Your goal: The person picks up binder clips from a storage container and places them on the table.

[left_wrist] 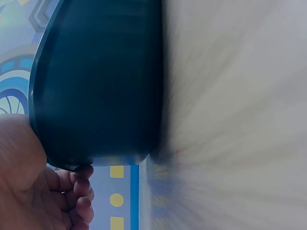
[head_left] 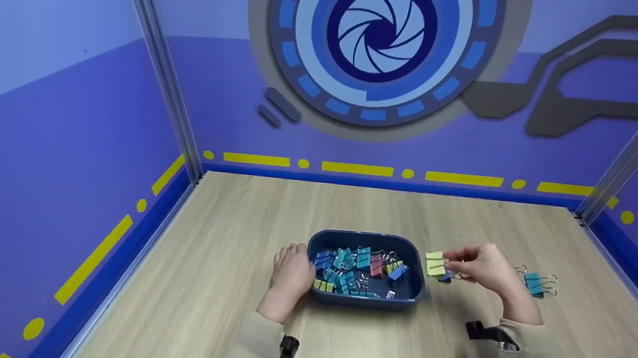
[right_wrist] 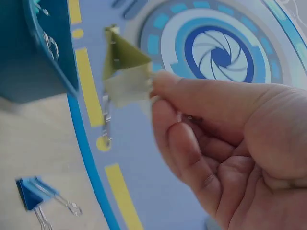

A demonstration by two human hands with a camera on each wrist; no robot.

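1. Your right hand (head_left: 482, 266) pinches a yellow binder clip (head_left: 434, 264) in its fingertips, just right of the bin (head_left: 364, 303).
2. Your left hand (head_left: 293, 271) touches bin's left end, fingers part-curled; can't tell if gripping.
3. Blue clip (right_wrist: 31, 192) lies on table (head_left: 225, 262).

Downward head view (wrist close-ups)

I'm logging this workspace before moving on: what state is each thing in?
Dark blue, round-cornered rectangular box: upright, open-topped, partly filled
Multicoloured binder clips inside: jumbled
Yellow metal binder clip: held up, right of the box
Blue metal binder clip: lying on the light wood-grain table, wire handles spread
Teal metal binder clip: lying on the table
Right hand: pinching the yellow clip
Left hand: against the box's left side
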